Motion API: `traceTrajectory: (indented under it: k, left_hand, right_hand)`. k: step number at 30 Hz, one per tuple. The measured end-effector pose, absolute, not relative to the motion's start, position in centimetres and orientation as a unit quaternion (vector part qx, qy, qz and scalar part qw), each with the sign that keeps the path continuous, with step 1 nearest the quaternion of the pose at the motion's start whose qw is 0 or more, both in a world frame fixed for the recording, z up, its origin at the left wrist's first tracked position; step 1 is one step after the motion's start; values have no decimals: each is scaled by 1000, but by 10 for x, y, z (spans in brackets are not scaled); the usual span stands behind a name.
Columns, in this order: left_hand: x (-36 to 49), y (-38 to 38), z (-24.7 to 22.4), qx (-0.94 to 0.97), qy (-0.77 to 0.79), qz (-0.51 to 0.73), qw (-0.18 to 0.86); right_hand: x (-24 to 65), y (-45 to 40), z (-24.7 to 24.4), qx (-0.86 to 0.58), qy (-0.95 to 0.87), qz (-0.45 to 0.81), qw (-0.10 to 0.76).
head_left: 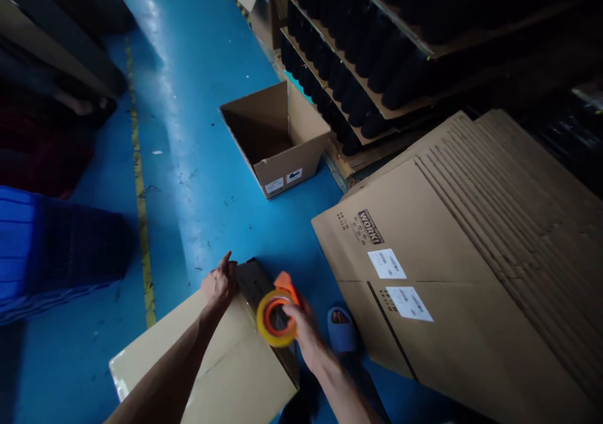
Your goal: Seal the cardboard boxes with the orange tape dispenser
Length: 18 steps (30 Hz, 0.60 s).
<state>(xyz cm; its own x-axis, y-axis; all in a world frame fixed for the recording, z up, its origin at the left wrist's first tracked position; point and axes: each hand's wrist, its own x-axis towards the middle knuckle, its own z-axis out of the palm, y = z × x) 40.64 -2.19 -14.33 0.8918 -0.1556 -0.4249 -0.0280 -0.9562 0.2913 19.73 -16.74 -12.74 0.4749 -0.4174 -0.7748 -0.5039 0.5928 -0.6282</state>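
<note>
My left hand (pixel 220 282) is at the far edge of a closed-up cardboard box (pixel 207 361) standing on the floor before me. Its fingers bend over that edge, one of them sticking out. In my right hand (pixel 304 333) is an orange tape dispenser (pixel 285 282) carrying a roll of yellowish tape (pixel 268 339). The dispenser is held right beside the shadowed side of the box. Part of its handle is hidden behind my fingers.
An open-topped carton (pixel 287 173) stands ahead. Flattened cartons (pixel 452 273) lean in a stack on the right, below layered black items (pixel 367 66). A blue crate (pixel 61 248) is left of the yellow floor line (pixel 140 198). My sandalled foot (pixel 340 330) shows near the box.
</note>
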Motion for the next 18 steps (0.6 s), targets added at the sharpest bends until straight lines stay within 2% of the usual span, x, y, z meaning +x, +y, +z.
traceTrajectory:
  k: [3, 5, 12, 14, 18]
  left_hand:
    - [415, -10, -131, 951, -69, -255, 161]
    - [416, 2, -125, 950, -82, -259, 155]
    - [385, 17, -136, 967, -21, -251, 43]
    - [383, 14, -141, 968, -22, -248, 33]
    - [386, 13, -140, 966, -53, -250, 32]
  right_hand:
    - [172, -182, -124, -443, 603, 37, 663]
    - [177, -184, -128, -480, 601, 30, 638]
    - [333, -142, -150, -576, 447, 22, 684]
    - [309, -146, -155, -582, 443, 40, 681]
    - [147, -171, -164, -566, 513, 130, 632]
